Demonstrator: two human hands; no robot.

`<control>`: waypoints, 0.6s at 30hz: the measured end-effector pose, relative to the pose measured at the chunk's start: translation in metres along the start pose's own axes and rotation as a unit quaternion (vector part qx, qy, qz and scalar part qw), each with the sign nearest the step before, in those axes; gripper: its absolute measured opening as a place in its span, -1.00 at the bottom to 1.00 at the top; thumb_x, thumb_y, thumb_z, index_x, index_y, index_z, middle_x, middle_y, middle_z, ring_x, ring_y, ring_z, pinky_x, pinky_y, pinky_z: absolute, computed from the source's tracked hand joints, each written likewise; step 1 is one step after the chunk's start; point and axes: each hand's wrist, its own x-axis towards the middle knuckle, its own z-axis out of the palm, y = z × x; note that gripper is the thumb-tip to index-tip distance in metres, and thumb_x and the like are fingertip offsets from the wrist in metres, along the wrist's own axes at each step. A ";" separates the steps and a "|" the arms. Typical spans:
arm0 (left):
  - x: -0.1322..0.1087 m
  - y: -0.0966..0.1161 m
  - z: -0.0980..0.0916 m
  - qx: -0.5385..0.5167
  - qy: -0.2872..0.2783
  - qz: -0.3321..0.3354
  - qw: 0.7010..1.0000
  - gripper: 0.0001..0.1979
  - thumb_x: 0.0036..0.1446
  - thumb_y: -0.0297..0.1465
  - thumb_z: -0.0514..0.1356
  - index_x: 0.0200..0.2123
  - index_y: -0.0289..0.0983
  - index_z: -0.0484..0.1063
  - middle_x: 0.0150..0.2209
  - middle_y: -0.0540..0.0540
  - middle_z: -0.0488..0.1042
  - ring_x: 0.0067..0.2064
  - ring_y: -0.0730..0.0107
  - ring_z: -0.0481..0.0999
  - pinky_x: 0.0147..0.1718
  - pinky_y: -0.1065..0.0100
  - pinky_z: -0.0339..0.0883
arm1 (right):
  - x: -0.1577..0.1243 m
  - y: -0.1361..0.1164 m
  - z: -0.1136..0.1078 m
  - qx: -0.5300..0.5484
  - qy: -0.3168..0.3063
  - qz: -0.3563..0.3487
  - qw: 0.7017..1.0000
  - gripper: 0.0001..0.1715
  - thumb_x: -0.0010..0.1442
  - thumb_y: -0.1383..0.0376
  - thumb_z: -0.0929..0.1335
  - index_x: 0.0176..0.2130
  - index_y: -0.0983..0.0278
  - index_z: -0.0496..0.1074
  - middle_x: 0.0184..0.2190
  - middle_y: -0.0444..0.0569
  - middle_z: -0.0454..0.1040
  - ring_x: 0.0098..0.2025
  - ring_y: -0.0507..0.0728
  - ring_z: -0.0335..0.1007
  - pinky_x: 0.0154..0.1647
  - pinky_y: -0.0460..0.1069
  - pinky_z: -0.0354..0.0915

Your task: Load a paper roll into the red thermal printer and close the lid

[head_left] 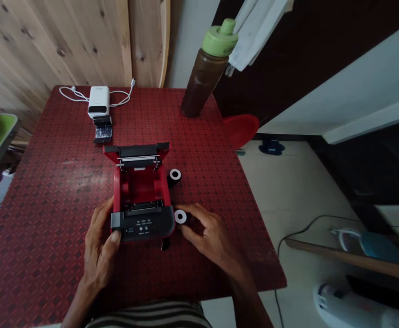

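Observation:
A small red and black label printer lies on the table with its lid raised at the back and its red inner bay exposed. My left hand grips the printer's left side, thumb on the black front panel and fingers along the edge. Close to the printer's right front corner, my right hand has thumb and fingers around a small black roll with a white ring end. A second such roll rests farther back beside the printer. Some dark strip pokes out under the printer's front edge.
The red patterned table bears a white power bank with a white cable, a dark crumpled wrapper and a brown bottle with a green lid. A red stool stands beyond the right edge. A black cable crosses the floor.

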 end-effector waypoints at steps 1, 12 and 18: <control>0.000 0.000 0.000 0.003 0.000 0.001 1.000 -0.41 0.55 -0.01 0.14 0.50 -0.06 0.47 0.29 -0.15 0.60 0.21 -0.06 0.58 0.23 0.00 0.50 | 0.000 0.001 0.004 0.001 0.001 -0.006 1.000 -0.48 0.31 0.45 0.38 0.17 0.15 0.67 0.11 0.02 0.79 0.14 0.25 0.76 0.26 0.24 0.63; 0.006 0.007 -0.002 0.017 -0.017 0.000 1.000 -0.36 0.54 0.07 0.13 0.48 -0.13 0.44 0.33 -0.21 0.58 0.23 -0.10 0.57 0.22 -0.06 0.49 | -0.017 -0.005 -0.021 -0.040 0.040 0.022 0.998 -0.52 0.39 0.41 0.39 0.20 0.12 0.68 0.14 0.00 0.79 0.11 0.21 0.79 0.18 0.11 0.67; 0.005 0.004 0.001 0.003 -0.015 -0.004 1.000 -0.33 0.54 0.11 0.13 0.48 -0.15 0.42 0.31 -0.22 0.57 0.22 -0.09 0.57 0.19 -0.05 0.49 | 0.038 0.011 -0.033 -0.037 0.118 0.043 0.991 -0.74 0.39 0.23 0.45 0.03 0.11 0.70 -0.11 0.00 0.78 -0.15 0.23 0.73 -0.03 0.15 0.62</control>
